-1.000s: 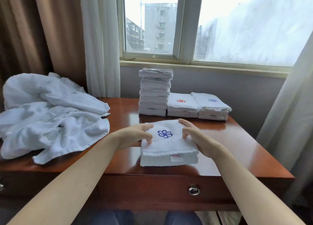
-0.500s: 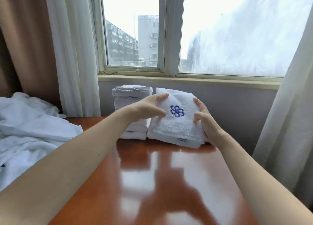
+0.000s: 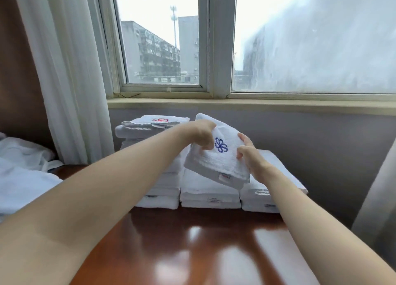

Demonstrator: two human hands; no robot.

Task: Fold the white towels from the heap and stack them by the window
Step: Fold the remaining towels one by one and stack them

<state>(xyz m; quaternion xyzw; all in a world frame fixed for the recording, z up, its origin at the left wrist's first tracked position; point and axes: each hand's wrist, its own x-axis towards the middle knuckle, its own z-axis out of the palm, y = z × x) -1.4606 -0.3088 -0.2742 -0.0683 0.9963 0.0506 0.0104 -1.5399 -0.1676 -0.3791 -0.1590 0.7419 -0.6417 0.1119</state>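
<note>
Risen higher, the blue-emblem folded towel point(image 3: 214, 164) is tilting above the middle stack point(image 3: 209, 191) below the window point(image 3: 214, 48); left hand point(image 3: 201, 134) and right hand point(image 3: 250, 156) are both gripping its opposite edges.

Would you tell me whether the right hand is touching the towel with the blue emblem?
Touching. The head view shows the right hand pinching the right edge of the blue-emblem towel between fingers and thumb, with no gap.

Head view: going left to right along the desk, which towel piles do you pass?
Unfolded heap → tall stack → middle low stack → right low stack. Held towel overlaps the low stacks, so left out.
</note>
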